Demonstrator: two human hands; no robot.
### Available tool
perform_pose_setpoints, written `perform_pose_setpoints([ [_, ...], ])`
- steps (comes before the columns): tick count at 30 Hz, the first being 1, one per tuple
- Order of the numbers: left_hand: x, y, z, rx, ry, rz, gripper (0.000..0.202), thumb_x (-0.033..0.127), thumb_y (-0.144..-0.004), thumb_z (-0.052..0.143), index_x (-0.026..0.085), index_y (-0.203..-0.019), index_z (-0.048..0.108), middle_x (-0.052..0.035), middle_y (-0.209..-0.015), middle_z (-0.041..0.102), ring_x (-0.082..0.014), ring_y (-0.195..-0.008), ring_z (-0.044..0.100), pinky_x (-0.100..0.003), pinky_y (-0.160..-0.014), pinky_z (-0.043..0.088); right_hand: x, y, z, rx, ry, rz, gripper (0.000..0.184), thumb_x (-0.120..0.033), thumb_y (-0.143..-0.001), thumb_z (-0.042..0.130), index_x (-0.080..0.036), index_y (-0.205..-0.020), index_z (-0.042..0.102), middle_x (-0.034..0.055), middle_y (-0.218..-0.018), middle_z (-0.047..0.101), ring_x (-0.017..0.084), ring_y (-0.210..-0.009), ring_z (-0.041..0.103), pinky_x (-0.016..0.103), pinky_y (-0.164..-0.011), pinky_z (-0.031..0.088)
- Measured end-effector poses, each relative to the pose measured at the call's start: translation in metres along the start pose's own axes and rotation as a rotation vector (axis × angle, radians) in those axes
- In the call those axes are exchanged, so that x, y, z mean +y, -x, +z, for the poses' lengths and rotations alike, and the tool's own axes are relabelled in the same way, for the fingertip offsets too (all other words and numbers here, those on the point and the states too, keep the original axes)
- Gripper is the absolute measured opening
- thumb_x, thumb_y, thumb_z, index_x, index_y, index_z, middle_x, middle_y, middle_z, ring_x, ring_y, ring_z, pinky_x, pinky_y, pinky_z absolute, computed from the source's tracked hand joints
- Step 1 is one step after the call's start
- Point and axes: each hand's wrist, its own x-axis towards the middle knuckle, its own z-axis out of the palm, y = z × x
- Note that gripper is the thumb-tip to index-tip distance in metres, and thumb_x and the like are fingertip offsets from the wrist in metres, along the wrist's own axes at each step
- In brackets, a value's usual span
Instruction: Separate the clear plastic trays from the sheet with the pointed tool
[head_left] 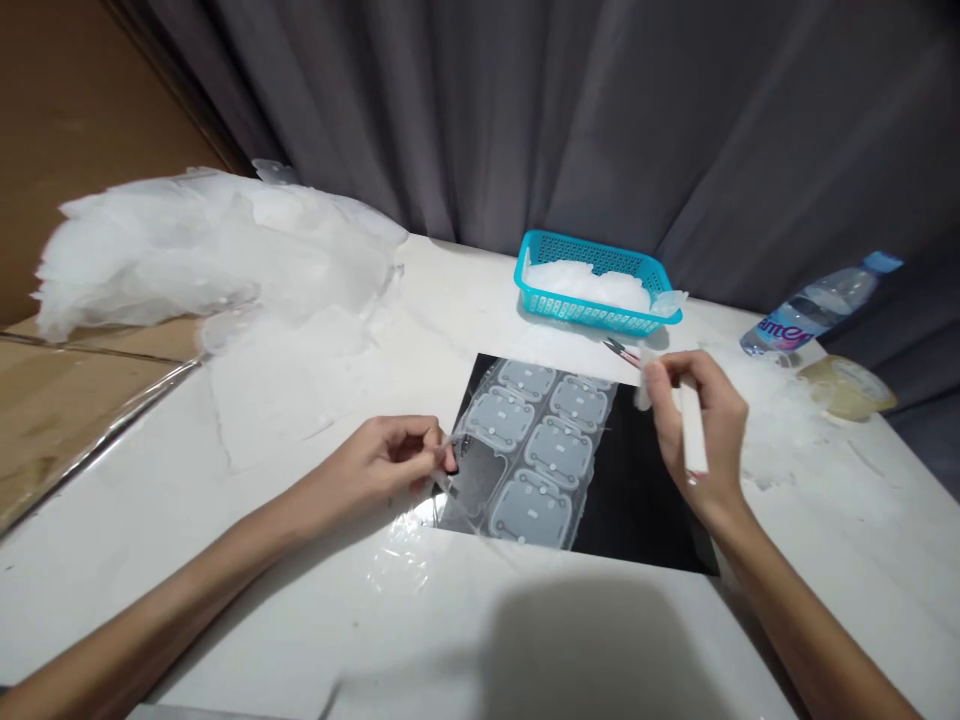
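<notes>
A sheet of clear film (pixel 532 455) with several frosted, rounded panels lies on a black mat (pixel 637 480). At its left edge, my left hand (pixel 397 455) pinches a thin strip of the clear film between thumb and fingers. One panel outline beside that hand shows dark, without the frosted piece. Raised over the mat's right side, my right hand (pixel 701 420) is closed around a white-handled tool (pixel 694 430). Its pointed metal tip sticks out toward the basket; the exact kind is unclear. A small translucent piece (pixel 643 385) shows at the right fingertips.
A blue basket (pixel 600 318) with white translucent pieces stands behind the mat. Piled film (pixel 225 240) covers the back left, near cardboard (pixel 82 400). On the right are loose scraps (pixel 780 420), a water bottle (pixel 817 305) and a tape roll (pixel 847 388). A grey curtain (pixel 480 110) hangs behind.
</notes>
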Motion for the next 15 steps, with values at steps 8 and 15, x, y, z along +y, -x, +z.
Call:
perform_pose_setpoints([
  [8,0.049,-0.018,0.014,0.038,-0.272,0.121,0.036,0.058,-0.094,0.064,0.022,-0.096,0.06,0.0017,-0.078,0.062,-0.0161,-0.07,0.056,-0.027,-0.065,0.043,-0.032,0.038,0.01,-0.128,0.003,-0.527,0.017,-0.004,-0.095,0.065,-0.015,-0.108,0.065,0.0091,-0.089,0.07,0.02,-0.079,0.065,0.033,-0.072,0.055],
  [15,0.033,-0.039,0.052,-0.248,0.433,0.075,0.047,0.038,-0.086,0.083,0.022,-0.123,0.059,-0.0056,-0.114,0.07,-0.0195,-0.102,0.069,-0.034,-0.093,0.054,-0.036,0.053,0.011,-0.161,0.04,-0.712,0.015,-0.004,-0.091,0.071,-0.007,-0.106,0.068,0.0093,-0.077,0.07,0.02,-0.067,0.063,0.034,-0.061,0.052],
])
